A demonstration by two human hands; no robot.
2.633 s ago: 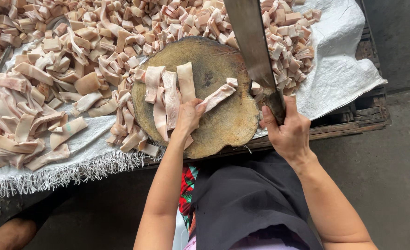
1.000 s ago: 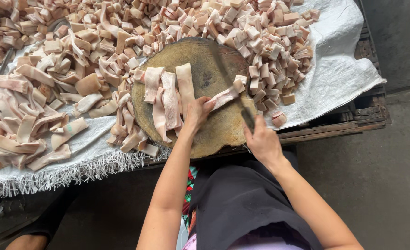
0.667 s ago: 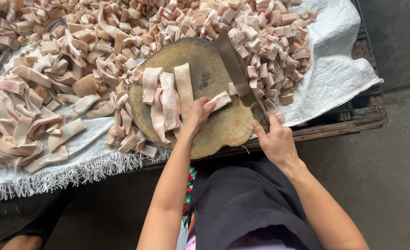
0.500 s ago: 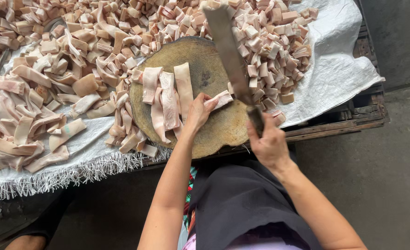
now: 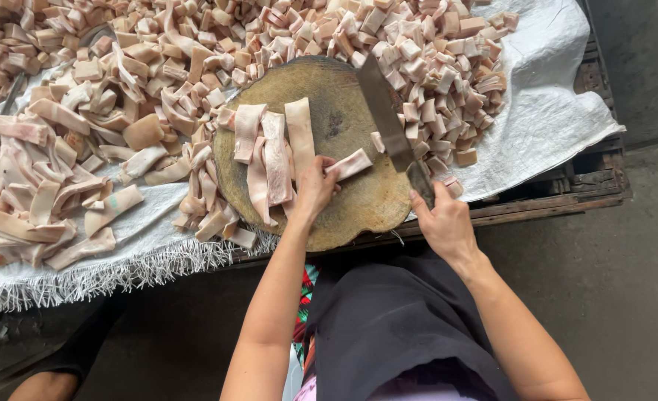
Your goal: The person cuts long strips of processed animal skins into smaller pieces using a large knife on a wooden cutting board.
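My left hand (image 5: pixel 315 187) presses on a short strip of pale pink meat (image 5: pixel 349 164) that lies on the round wooden chopping block (image 5: pixel 358 208). Several longer strips (image 5: pixel 273 152) lie side by side on the block to the left of that hand. My right hand (image 5: pixel 442 223) grips the handle of a large cleaver (image 5: pixel 385 119). Its broad blade slants up and away over the block's right side, just right of the short strip.
A white woven sheet (image 5: pixel 544 126) covers a wooden pallet (image 5: pixel 596 186). Cut meat cubes (image 5: pixel 418 52) are heaped behind and right of the block. Long uncut strips (image 5: pixel 54 200) pile at the left. Bare concrete floor (image 5: pixel 626 297) lies to the right.
The cleaver has gone down onto the block and up again in repeated chops. It is now lowered over the block's right side. My left hand stays on the strip.
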